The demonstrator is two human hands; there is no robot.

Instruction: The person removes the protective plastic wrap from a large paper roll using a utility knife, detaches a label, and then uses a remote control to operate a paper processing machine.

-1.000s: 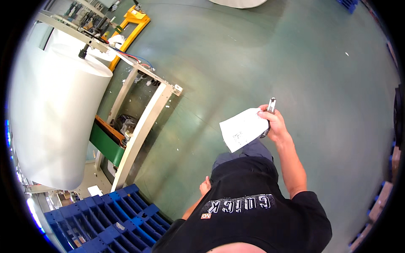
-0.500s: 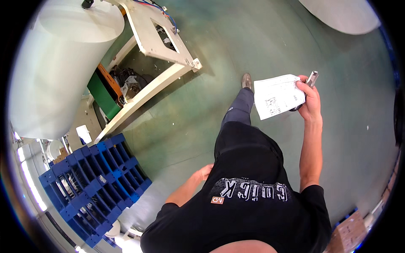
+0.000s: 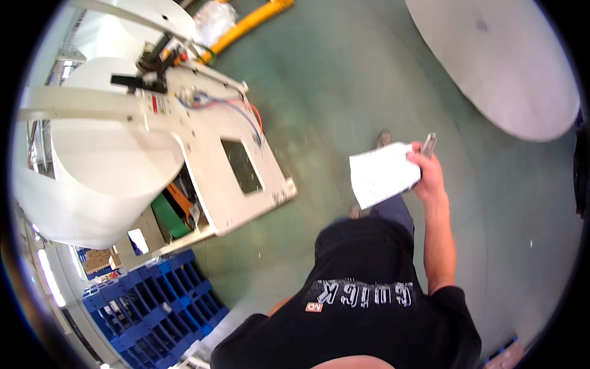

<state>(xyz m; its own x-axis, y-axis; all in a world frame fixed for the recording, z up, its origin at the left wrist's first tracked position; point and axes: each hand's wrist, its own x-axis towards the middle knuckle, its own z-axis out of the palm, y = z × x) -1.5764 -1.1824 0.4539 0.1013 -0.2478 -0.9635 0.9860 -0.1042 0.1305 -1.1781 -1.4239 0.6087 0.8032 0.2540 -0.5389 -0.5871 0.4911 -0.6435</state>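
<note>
My right hand (image 3: 430, 177) is closed around a white sheet of paper (image 3: 382, 174), its thumb pressed on the sheet's right edge. A silvery metal piece (image 3: 429, 144) of some tool sticks up past the fingers of the same hand; its lower part is hidden, so I cannot make out its kind. The paper hangs out to the left over my legs, one shoe (image 3: 384, 138) showing beyond it. Only a sliver of my left forearm (image 3: 279, 305) shows beside the black shirt; the left hand itself is hidden.
To the left stands a cream machine frame (image 3: 246, 203) with hoses, carrying a large white roll (image 3: 117, 147). Blue plastic pallets (image 3: 153, 307) are stacked at the lower left. A big pale roll (image 3: 498, 67) lies at the upper right. A yellow bar (image 3: 246, 27) is at the far end.
I have stepped forward: the machine and pallets sit lower in view, and more of the far roll shows. My right hand with the paper is lower and slightly left. My left hand has gone from sight.
</note>
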